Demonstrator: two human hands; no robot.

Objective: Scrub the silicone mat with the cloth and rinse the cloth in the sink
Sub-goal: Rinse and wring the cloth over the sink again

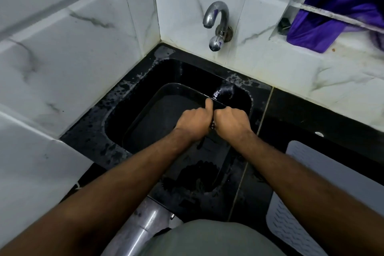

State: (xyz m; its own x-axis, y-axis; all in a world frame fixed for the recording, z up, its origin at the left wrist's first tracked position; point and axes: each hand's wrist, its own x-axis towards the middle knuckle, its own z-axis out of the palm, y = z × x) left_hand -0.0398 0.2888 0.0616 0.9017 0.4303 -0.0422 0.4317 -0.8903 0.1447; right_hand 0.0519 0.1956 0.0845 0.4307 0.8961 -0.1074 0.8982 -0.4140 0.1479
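Head view: left hand (pixel 195 120) and right hand (pixel 232 121) fisted together over sink (pixel 116 118), wringing a barely visible cloth (pixel 212 128). Silicone mat (pixel 301 183) at counter's right edge. Risk: splashing, dropping.

Sink (pixel 116 122) largely filled by a black tray (pixel 145 118); open basin only behind it, under the tap (pixel 216 21). Tiled walls (pixel 62 48) close left and rear.

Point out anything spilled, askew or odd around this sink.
Water is splashed over the black counter around the sink. A dark tray sits tilted inside the sink. Both fists, left hand and right hand, are pressed together over it.
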